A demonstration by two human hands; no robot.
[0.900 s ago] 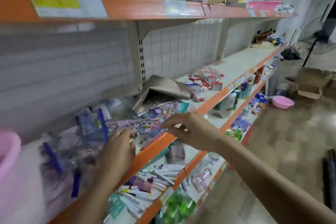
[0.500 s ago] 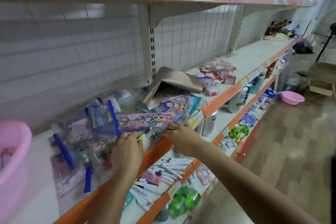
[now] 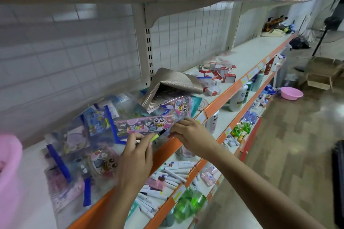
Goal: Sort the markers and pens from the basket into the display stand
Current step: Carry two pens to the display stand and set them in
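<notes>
Right hand (image 3: 192, 133) has dropped onto the pouch (image 3: 149, 123) at the shelf (image 3: 31, 201) edge.
Pink tub (image 3: 9, 163) sits far left; left hand (image 3: 135, 156) pinches a green pen (image 3: 155, 136) against the pouch, right hand grips the pouch's rim; markers (image 3: 175, 172) lie one shelf down; wood-look floor (image 3: 288, 154) and a pink basin (image 3: 291, 93) lie to the right.
</notes>
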